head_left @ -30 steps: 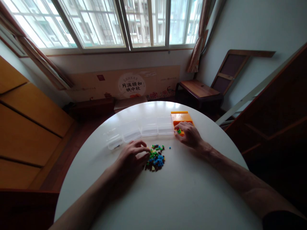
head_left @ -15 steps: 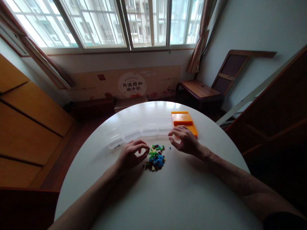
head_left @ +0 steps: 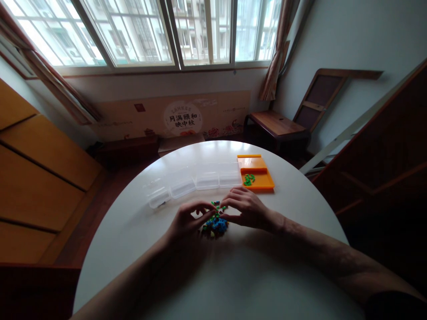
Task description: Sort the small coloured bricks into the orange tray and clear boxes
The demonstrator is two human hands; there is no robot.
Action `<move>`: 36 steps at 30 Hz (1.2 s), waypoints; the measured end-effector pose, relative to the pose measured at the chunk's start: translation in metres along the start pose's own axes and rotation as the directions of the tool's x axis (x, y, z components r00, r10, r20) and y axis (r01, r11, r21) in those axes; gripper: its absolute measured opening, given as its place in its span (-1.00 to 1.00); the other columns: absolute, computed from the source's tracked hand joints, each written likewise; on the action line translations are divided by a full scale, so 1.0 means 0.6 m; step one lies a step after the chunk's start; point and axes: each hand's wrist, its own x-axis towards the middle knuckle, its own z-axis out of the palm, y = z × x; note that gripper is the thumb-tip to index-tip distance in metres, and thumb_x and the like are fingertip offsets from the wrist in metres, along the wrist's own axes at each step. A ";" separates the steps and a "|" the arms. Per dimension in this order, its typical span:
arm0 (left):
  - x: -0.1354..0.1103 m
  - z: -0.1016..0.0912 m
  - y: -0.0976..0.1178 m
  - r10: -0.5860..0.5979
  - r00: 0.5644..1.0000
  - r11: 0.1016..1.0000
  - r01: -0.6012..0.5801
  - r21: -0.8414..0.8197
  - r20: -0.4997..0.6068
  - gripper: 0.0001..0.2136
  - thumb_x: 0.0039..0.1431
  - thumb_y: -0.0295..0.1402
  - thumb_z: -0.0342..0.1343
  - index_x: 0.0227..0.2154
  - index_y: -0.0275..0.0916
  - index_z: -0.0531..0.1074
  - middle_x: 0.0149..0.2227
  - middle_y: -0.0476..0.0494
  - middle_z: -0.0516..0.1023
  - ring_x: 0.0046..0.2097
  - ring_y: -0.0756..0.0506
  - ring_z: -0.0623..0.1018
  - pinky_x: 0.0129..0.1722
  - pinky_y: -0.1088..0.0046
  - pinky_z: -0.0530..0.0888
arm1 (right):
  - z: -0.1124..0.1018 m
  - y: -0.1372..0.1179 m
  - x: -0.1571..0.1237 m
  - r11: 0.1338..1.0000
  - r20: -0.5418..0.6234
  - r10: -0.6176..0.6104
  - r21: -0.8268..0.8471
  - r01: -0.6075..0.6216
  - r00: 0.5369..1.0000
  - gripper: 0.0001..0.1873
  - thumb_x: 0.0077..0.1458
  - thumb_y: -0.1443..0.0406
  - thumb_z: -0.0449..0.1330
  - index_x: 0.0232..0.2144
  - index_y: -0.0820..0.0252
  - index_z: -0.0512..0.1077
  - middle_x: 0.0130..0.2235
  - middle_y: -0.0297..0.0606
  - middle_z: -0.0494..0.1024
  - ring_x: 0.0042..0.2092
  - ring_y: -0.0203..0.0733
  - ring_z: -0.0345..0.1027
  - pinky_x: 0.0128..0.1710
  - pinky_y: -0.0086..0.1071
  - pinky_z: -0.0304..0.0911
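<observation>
The left hand (head_left: 187,221) and right hand (head_left: 248,210) meet at the table (head_left: 233,284) centre over the pile of small bricks (head_left: 216,224). Fingers curl onto it; a pinch cannot be confirmed. Beyond stands a row of clear boxes (head_left: 196,182). Toward the far right edge, the orange tray (head_left: 265,182) holds green bricks (head_left: 248,179).

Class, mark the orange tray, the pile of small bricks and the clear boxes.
orange tray (head_left: 263,180): head view, its bare right part.
pile of small bricks (head_left: 219,225): head view, blue bricks in the middle.
clear boxes (head_left: 207,182): head view, front wall of a middle box.
</observation>
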 end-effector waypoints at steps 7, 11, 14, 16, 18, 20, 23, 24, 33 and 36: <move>-0.004 0.006 0.001 -0.022 1.000 1.000 0.022 -0.012 0.021 -0.83 0.40 -0.24 0.35 -0.18 -0.24 0.72 -0.32 -0.11 0.72 -0.33 -0.03 0.54 -0.32 0.53 0.46 | 0.001 -0.004 0.002 0.997 -0.037 -0.071 -0.047 0.069 0.997 -0.93 0.42 0.24 0.35 -0.13 0.08 0.54 -0.19 -0.32 0.73 -0.20 -0.17 0.57 0.07 -0.20 0.37; -0.006 0.006 -0.010 0.008 1.000 1.000 -0.008 -0.004 0.030 -0.84 0.39 -0.24 0.35 -0.16 -0.22 0.73 -0.31 -0.10 0.73 -0.32 -0.03 0.55 -0.33 0.54 0.47 | -0.002 -0.006 0.005 0.994 -0.058 -0.089 -0.072 0.085 0.994 -0.96 0.43 0.26 0.33 -0.14 0.08 0.56 -0.20 -0.33 0.74 -0.21 -0.18 0.57 0.07 -0.20 0.38; -0.007 0.006 -0.015 0.024 1.000 0.999 -0.025 0.026 0.017 -0.85 0.39 -0.25 0.36 -0.16 -0.20 0.73 -0.30 -0.10 0.74 -0.32 -0.04 0.57 -0.33 0.53 0.48 | -0.002 -0.005 0.005 0.994 -0.064 -0.089 -0.073 0.084 0.994 -0.97 0.43 0.27 0.32 -0.14 0.06 0.58 -0.21 -0.33 0.75 -0.22 -0.18 0.57 0.08 -0.19 0.38; -0.006 0.006 -0.013 0.046 0.999 0.998 -0.046 0.049 0.006 -0.86 0.38 -0.25 0.36 -0.16 -0.20 0.73 -0.30 -0.10 0.75 -0.33 -0.04 0.59 -0.34 0.52 0.50 | -0.001 -0.005 0.004 0.995 -0.061 -0.075 -0.069 0.071 0.995 -0.97 0.42 0.28 0.31 -0.14 0.06 0.58 -0.21 -0.33 0.75 -0.23 -0.19 0.56 0.07 -0.19 0.39; -0.004 0.006 -0.007 0.083 0.996 0.994 -0.084 0.064 0.009 -0.86 0.39 -0.26 0.35 -0.16 -0.20 0.72 -0.28 -0.12 0.76 -0.32 -0.05 0.62 -0.31 0.50 0.53 | 0.000 -0.006 0.004 0.997 -0.061 -0.058 -0.063 0.054 0.996 -0.97 0.41 0.29 0.31 -0.15 0.06 0.58 -0.22 -0.33 0.74 -0.23 -0.18 0.55 0.06 -0.19 0.39; -0.001 0.003 0.000 0.116 0.993 0.990 -0.117 0.081 0.018 -0.87 0.41 -0.27 0.33 -0.14 -0.20 0.71 -0.24 -0.14 0.77 -0.28 -0.07 0.66 -0.25 0.46 0.57 | -0.002 -0.004 0.003 0.997 -0.061 -0.043 -0.065 0.039 0.997 -0.97 0.40 0.30 0.31 -0.16 0.06 0.58 -0.22 -0.33 0.73 -0.23 -0.17 0.54 0.05 -0.19 0.39; 0.002 -0.009 0.002 0.151 0.988 0.976 -0.153 0.157 0.025 -0.90 0.42 -0.31 0.31 -0.13 -0.18 0.69 -0.22 -0.12 0.77 -0.26 -0.07 0.68 -0.19 0.43 0.59 | -0.016 0.009 0.001 0.993 -0.046 0.013 -0.117 -0.018 0.999 -0.94 0.40 0.30 0.29 -0.18 0.08 0.58 -0.22 -0.29 0.72 -0.20 -0.14 0.53 0.04 -0.18 0.38; 0.002 -0.016 -0.001 0.163 0.986 0.967 -0.165 0.196 0.026 -0.91 0.42 -0.32 0.30 -0.14 -0.18 0.68 -0.24 -0.11 0.76 -0.28 -0.05 0.66 -0.21 0.43 0.58 | -0.024 0.017 0.000 0.987 -0.045 0.049 -0.150 -0.056 0.998 -0.92 0.41 0.30 0.28 -0.19 0.08 0.59 -0.21 -0.28 0.72 -0.19 -0.12 0.52 0.03 -0.18 0.37; 0.001 -0.068 -0.038 0.231 0.964 0.830 -0.267 0.490 0.135 -0.90 0.44 -0.36 0.24 -0.19 -0.15 0.66 -0.25 -0.07 0.68 -0.36 -0.01 0.52 -0.20 0.39 0.49 | -0.079 0.097 -0.028 0.802 -0.116 0.402 -0.434 -0.411 0.908 -0.92 0.29 0.34 0.31 -0.30 0.15 0.60 -0.26 -0.22 0.71 -0.19 -0.03 0.52 0.03 -0.16 0.28; 0.002 -0.070 -0.041 0.230 0.957 0.823 -0.288 0.490 0.177 -0.90 0.41 -0.36 0.25 -0.20 -0.13 0.67 -0.21 -0.09 0.70 -0.33 -0.02 0.56 -0.21 0.40 0.51 | -0.080 0.107 -0.036 0.727 -0.113 0.489 -0.495 -0.475 0.865 -0.92 0.25 0.33 0.33 -0.34 0.15 0.59 -0.28 -0.20 0.70 -0.22 -0.02 0.52 0.01 -0.14 0.25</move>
